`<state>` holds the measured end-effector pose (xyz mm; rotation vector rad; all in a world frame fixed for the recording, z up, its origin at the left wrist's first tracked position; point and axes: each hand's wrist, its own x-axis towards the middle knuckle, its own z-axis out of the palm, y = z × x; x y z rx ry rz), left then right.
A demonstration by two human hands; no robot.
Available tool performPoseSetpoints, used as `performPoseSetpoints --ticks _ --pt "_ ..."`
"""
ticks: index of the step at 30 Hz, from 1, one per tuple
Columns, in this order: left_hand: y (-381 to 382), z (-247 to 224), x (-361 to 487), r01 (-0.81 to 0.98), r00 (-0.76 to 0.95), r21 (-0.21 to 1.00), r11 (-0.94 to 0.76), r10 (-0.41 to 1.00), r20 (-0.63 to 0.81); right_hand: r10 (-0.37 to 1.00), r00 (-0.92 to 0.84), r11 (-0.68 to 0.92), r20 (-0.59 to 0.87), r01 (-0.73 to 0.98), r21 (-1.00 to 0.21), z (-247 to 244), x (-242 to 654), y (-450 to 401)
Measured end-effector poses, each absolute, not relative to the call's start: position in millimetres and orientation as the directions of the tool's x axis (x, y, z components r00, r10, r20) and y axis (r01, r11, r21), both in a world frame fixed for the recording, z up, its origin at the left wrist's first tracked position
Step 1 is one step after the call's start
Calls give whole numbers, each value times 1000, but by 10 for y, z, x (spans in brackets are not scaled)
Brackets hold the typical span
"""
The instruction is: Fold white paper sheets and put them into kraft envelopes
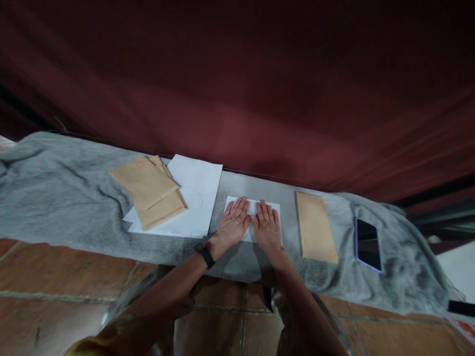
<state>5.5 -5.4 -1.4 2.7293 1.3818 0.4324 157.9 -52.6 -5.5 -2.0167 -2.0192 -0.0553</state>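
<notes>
A small white sheet of paper [249, 236] lies on the grey cloth under both hands. My left hand [233, 225], with a dark watch on its wrist, rests flat on the sheet's left half, fingers stretched away from me. On the right half my right hand [266, 227] presses flat as well, its fingers slightly spread. The two thumbs meet or nearly meet near the sheet's middle. Much of the paper is hidden beneath the palms, and I cannot tell whether it is folded.
To the left, several brown envelopes [148, 183] lie on larger white sheets [196, 198]. Another brown envelope [317, 227] lies to the right, then a phone [368, 243] with a purple edge. The grey cloth [67, 198] covers a narrow surface before a dark red curtain [237, 99].
</notes>
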Motion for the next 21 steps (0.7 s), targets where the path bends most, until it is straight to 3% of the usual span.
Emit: performPoseSetpoints --ticks 21 --pt "-72 4 -78 837 494 134 -531 838 231 911 77 -21 405 990 -141 -210 1885 -655"
